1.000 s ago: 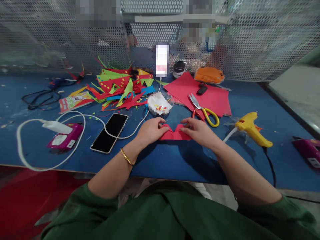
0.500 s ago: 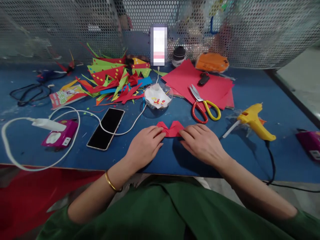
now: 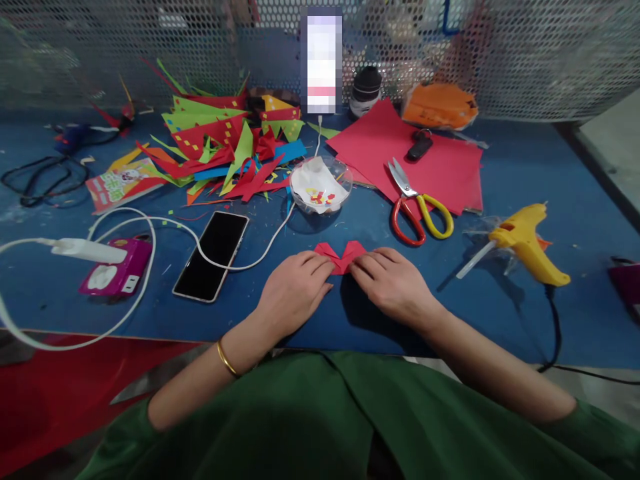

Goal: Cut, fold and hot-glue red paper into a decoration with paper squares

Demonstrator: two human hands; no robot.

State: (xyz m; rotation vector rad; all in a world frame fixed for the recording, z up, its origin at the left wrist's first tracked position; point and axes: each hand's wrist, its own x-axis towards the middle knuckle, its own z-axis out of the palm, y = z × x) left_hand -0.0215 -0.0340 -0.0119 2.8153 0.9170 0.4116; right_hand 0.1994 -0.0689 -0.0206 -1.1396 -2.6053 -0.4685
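A small folded piece of red paper [image 3: 342,257] lies on the blue table, its top edge dipping to a notch between two raised corners. My left hand [image 3: 296,288] closes on its left end, fingertips over the folds and thumb below. On the right end, the bent fingers of my right hand [image 3: 393,283] grip the paper, hiding part of it. Beyond the hands are a clear bowl [image 3: 345,189] with white paper and red and yellow bits in it, and scissors [image 3: 409,192] with one red and one yellow handle.
Red sheets [image 3: 365,140] lie at the back right under a black key fob [image 3: 420,145]. A yellow glue gun [image 3: 525,243] sits at right. At left are a phone [image 3: 213,257], a white cable [image 3: 260,263], a purple power strip [image 3: 135,257] and cut paper strips [image 3: 215,160].
My right hand has shifted slightly left on the red paper, closer to my left hand, and less of the paper shows between them. The whole view has tilted slightly.
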